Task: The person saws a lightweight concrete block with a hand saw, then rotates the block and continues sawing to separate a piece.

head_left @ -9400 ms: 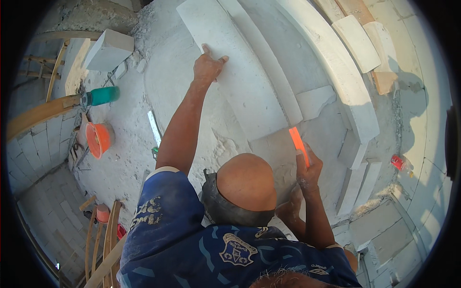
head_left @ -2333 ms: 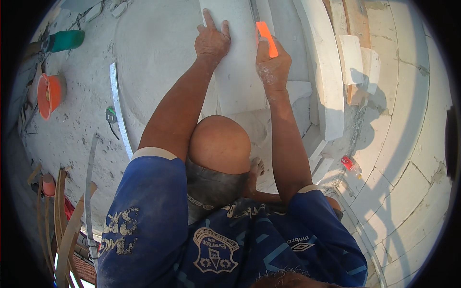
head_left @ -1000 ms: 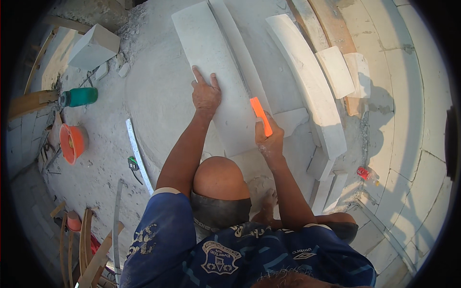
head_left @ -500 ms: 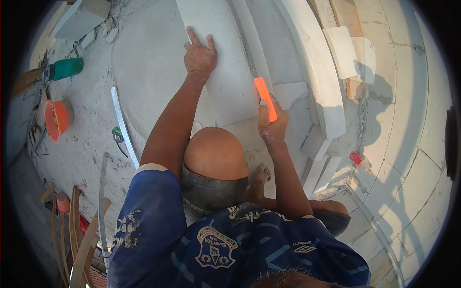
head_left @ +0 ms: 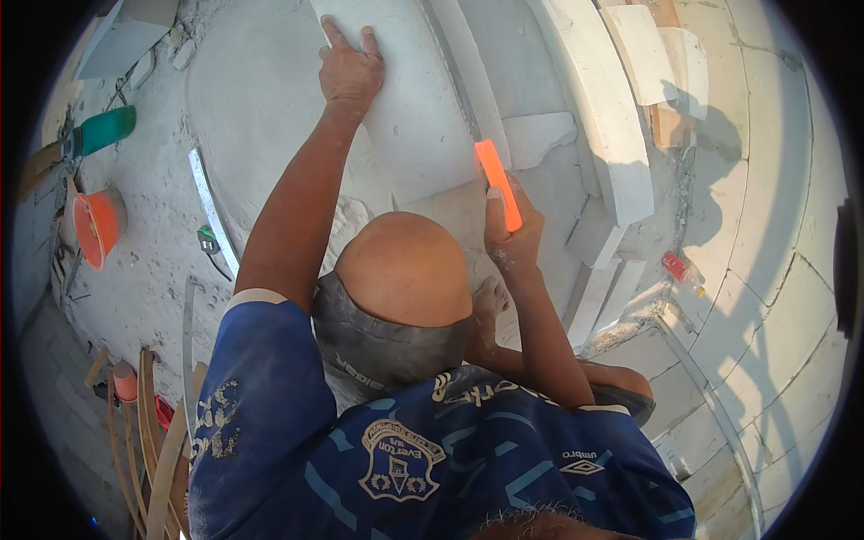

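Lying on the floor (head_left: 162,297), a long white block (head_left: 414,117) has a narrower strip (head_left: 477,85) along its right side. The left hand (head_left: 351,74) rests on the block, grip spread; the right hand (head_left: 522,241) has its grip wrapped round an orange handle (head_left: 498,180) by the near right corner, blade hard to make out.

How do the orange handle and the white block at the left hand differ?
The orange handle is bright and narrow; the white block is pale and far broader. The right hand grips the orange handle, while the left hand is spread at the white block's edge. Both are longer than wide.
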`<state>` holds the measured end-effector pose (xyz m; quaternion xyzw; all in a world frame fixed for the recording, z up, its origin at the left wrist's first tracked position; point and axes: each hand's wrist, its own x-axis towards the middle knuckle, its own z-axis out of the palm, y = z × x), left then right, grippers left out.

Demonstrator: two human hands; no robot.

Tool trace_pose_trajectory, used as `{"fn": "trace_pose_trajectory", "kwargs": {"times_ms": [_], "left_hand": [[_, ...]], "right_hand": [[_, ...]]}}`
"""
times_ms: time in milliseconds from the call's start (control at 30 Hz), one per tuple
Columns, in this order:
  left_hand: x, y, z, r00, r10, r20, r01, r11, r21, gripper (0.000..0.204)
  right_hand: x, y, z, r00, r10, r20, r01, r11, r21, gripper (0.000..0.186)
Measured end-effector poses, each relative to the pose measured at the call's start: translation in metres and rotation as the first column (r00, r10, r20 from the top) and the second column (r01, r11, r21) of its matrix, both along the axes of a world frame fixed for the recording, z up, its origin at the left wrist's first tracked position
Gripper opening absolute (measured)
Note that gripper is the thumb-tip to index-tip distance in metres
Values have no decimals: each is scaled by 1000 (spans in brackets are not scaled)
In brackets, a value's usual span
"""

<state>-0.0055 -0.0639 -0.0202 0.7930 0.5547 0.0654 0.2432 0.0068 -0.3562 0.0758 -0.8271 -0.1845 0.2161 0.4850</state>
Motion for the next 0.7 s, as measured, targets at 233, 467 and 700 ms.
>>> {"fn": "trace_pose_trajectory", "kwargs": {"times_ms": [233, 467, 700], "left_hand": [[-1, 2, -5, 1000, -8, 30, 7, 1000, 3, 89], [-2, 1, -8, 999, -24, 31, 24, 1000, 20, 87], [0, -1, -4, 999, -7, 40, 5, 1000, 30, 86]], "right_hand": [[0, -10, -6, 999, 1, 32, -3, 999, 51, 35], [-13, -38, -7, 999, -16, -31, 15, 999, -46, 38], [-11, -35, -7, 998, 18, 60, -20, 999, 43, 39]]}}
